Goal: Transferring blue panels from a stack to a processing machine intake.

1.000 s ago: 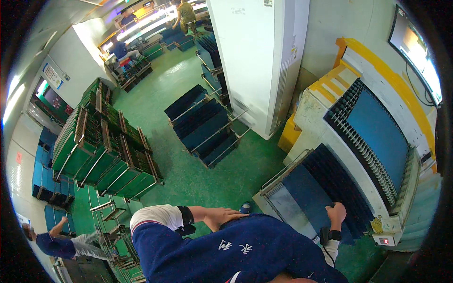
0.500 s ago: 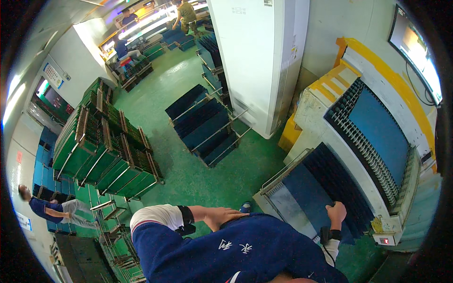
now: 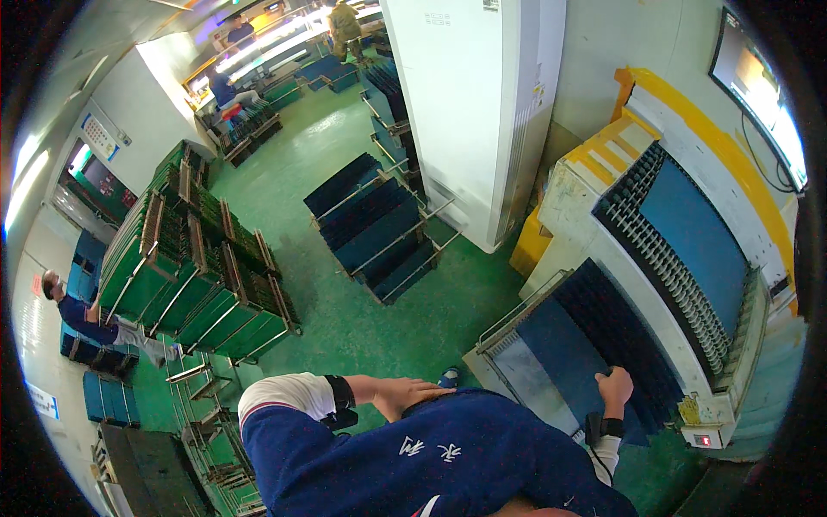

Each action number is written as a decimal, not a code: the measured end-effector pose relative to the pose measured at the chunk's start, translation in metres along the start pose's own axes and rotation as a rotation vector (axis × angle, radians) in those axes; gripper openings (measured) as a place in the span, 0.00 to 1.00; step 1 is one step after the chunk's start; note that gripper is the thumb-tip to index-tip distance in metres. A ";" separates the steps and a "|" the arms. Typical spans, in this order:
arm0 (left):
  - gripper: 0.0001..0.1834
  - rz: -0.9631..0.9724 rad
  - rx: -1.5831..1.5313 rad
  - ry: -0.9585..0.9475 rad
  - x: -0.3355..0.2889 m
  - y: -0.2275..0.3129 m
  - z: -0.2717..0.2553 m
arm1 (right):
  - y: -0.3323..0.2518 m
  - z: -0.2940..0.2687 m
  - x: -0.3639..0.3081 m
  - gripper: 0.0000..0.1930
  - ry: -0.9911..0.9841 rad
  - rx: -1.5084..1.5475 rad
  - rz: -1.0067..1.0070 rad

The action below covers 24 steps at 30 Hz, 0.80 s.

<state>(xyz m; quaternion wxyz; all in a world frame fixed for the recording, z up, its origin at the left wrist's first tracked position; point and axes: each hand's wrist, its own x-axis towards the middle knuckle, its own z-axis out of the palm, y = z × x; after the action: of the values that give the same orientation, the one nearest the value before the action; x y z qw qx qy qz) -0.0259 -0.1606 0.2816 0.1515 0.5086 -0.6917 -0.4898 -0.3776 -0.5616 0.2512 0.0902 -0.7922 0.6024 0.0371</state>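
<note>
My right hand (image 3: 614, 388) is closed at the upper edge of a flat blue panel (image 3: 560, 345), its fingers curled in. This panel leans in a metal rack (image 3: 495, 336), in front of a row of dark blue panels (image 3: 616, 332) standing close together. A pale grey surface (image 3: 525, 370) shows at the rack's near left side. My left hand (image 3: 403, 395) lies flat at my waist, fingers stretched out, holding nothing.
Right of the rack is a roller conveyor machine (image 3: 680, 276) carrying a blue panel (image 3: 693, 233). A tall white cabinet (image 3: 465, 103) stands ahead. Another rack of blue panels (image 3: 370, 224) is on the floor. Racks of green panels (image 3: 189, 267) stand left, beside a co-worker (image 3: 82, 319).
The co-worker at the left has moved up to the green panel racks, one arm now reaching to them. A far person in the back has turned or shifted slightly. My hands stay put.
</note>
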 end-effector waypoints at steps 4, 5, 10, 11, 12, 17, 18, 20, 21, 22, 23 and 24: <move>0.75 -0.002 0.003 0.007 0.000 0.000 0.002 | 0.002 0.002 0.000 0.25 0.002 -0.002 -0.002; 0.75 -0.009 0.001 0.004 0.000 0.002 0.001 | 0.002 0.002 0.000 0.25 0.003 -0.004 -0.003; 0.66 -0.003 0.021 0.003 -0.002 0.010 -0.003 | 0.003 0.002 0.001 0.25 -0.011 -0.006 -0.004; 0.67 -0.006 0.020 0.000 -0.002 0.012 -0.004 | 0.003 0.002 0.001 0.25 -0.010 -0.007 -0.005; 0.67 -0.009 0.018 -0.002 -0.003 0.013 -0.004 | 0.002 0.002 0.000 0.25 -0.017 -0.003 -0.001; 0.67 -0.011 0.028 -0.007 -0.003 0.008 0.000 | -0.005 -0.007 -0.004 0.26 -0.035 0.002 0.023; 0.68 -0.016 0.032 -0.008 -0.003 0.008 0.000 | -0.005 -0.006 -0.004 0.26 -0.035 0.000 0.023; 0.68 -0.015 0.037 -0.008 -0.003 0.006 0.001 | -0.004 -0.005 -0.003 0.27 -0.036 -0.005 0.025; 0.68 -0.011 0.038 -0.007 -0.004 0.005 0.002 | -0.004 -0.005 -0.003 0.27 -0.041 -0.009 0.028; 0.68 -0.007 0.038 -0.006 -0.004 0.004 0.002 | -0.005 -0.006 -0.003 0.27 -0.045 -0.014 0.031; 0.68 -0.010 0.036 -0.008 -0.004 0.004 0.002 | -0.005 -0.007 -0.003 0.27 -0.050 -0.018 0.035; 0.68 -0.012 0.034 -0.011 -0.004 0.003 0.002 | -0.003 -0.004 -0.002 0.27 -0.033 -0.027 0.022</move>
<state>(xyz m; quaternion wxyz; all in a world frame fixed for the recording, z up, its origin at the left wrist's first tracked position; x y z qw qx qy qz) -0.0275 -0.1562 0.2846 0.1362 0.5127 -0.6978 -0.4814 -0.3752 -0.5591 0.2554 0.0892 -0.7858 0.6091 0.0592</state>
